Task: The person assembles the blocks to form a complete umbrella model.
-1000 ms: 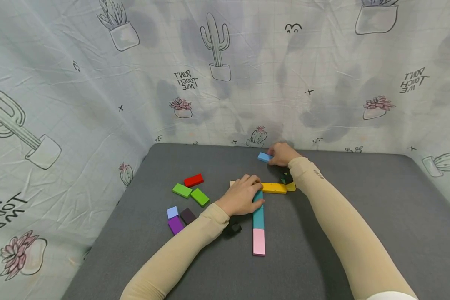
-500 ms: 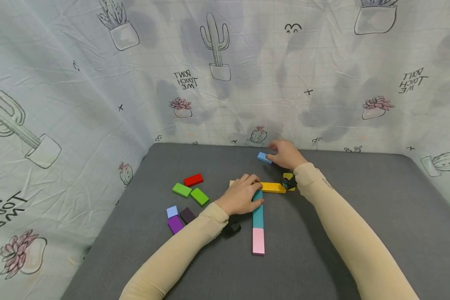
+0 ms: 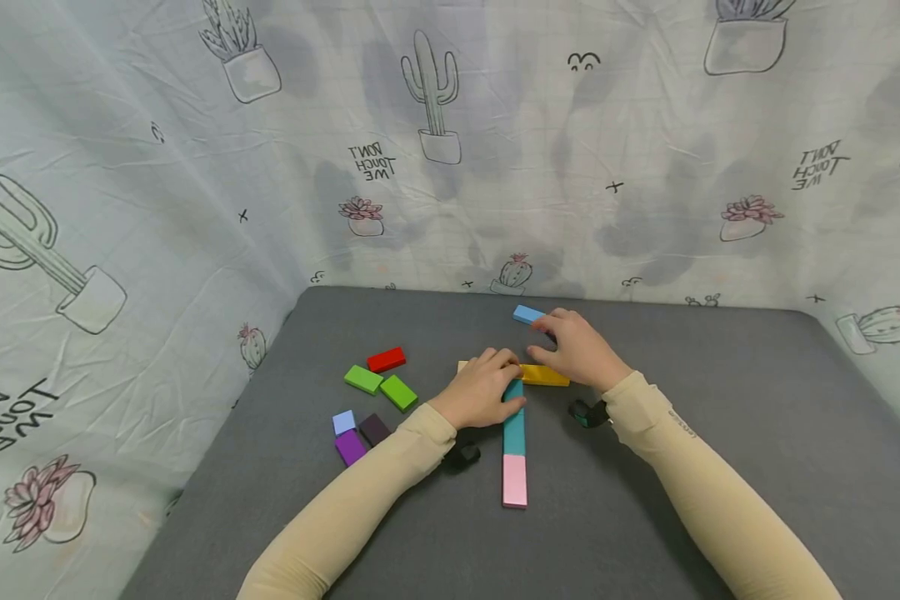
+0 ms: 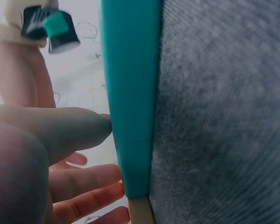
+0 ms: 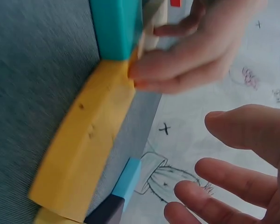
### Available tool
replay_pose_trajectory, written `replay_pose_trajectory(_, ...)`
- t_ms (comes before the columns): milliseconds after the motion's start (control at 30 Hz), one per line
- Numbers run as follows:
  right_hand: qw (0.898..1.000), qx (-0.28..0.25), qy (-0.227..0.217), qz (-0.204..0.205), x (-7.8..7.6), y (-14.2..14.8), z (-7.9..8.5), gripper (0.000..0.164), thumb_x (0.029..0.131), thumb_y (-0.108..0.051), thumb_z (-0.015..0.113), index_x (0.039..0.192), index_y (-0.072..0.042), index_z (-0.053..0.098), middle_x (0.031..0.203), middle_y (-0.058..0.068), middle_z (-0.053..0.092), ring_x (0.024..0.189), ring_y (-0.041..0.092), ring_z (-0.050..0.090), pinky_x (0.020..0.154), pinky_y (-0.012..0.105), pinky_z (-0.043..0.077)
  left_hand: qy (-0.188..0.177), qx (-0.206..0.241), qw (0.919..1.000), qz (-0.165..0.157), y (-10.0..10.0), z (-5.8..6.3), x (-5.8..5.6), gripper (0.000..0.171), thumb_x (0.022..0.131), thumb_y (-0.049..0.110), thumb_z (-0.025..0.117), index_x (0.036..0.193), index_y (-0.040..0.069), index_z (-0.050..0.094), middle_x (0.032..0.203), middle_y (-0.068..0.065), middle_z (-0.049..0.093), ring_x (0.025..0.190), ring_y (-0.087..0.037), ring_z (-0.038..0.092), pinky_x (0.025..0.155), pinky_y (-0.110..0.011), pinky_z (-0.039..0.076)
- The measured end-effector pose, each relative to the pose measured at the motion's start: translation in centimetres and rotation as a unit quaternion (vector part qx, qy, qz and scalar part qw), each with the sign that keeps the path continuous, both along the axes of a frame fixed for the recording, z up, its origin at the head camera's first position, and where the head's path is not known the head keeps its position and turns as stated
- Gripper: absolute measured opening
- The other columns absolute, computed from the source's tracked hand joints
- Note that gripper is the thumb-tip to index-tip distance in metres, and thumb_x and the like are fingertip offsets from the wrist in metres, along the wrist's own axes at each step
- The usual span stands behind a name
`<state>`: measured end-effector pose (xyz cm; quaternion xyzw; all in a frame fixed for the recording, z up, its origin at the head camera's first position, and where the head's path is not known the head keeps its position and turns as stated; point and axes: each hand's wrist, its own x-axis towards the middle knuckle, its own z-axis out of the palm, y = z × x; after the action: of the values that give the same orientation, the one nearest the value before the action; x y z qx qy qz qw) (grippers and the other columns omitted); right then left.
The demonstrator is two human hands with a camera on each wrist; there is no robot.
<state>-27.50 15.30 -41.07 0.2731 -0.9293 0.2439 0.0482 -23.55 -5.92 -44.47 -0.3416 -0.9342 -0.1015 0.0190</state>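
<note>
My left hand (image 3: 480,387) rests where a row of teal blocks (image 3: 514,433) meets a yellow block (image 3: 546,375) and a pale wooden block (image 3: 462,365). In the left wrist view its thumb touches the teal block (image 4: 130,93), with the fingers extended near the joint. My right hand (image 3: 576,346) hovers behind the yellow block, fingers spread and holding nothing. Beyond its fingertips lies a light blue block (image 3: 528,314); a dark block (image 5: 106,211) adjoins it in the right wrist view. Another yellow block (image 5: 56,217) shows at the yellow one's end.
A pink block (image 3: 515,481) ends the teal row at the near side. Toward the left lie a red block (image 3: 386,359), two green blocks (image 3: 363,379), a pale blue block (image 3: 343,422), a purple block (image 3: 350,447) and a dark block (image 3: 375,429). A printed curtain (image 3: 435,208) hangs behind the grey table (image 3: 607,533).
My right hand has let go of the light blue block and drawn back toward me, to above the yellow block. My left hand has stayed in place.
</note>
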Motion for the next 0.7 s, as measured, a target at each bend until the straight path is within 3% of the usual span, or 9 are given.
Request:
replay_pose_trajectory(400,0.999,0.009,0.015,0.03,3.3,-0.5,-1.2,0.044,0.094,-0.023,0.078,0.128,0.003,0.07,0.125,0.019,0.066,0.112,0.036,0.06,0.094,0.052,0.055,0.003,0.001,1.0,-0.001,0.0,-0.1,0.0,0.043,0.102,0.041,0.065,0.132,0.011,0.069,0.137,-0.004,0.058,0.118,-0.021,0.054,0.098,-0.035,0.05)
replay_pose_trajectory(700,0.998,0.012,0.012,0.068,4.0,-1.3,-1.6,0.047,0.092,-0.023,0.08,0.13,0.002,0.068,0.125,0.016,0.065,0.11,0.031,0.06,0.095,0.048,0.055,0.006,-0.002,0.9999,-0.015,-0.3,0.1,0.0,0.038,0.104,0.033,0.063,0.135,0.011,0.067,0.134,-0.005,0.058,0.114,-0.021,0.053,0.096,-0.035,0.05)
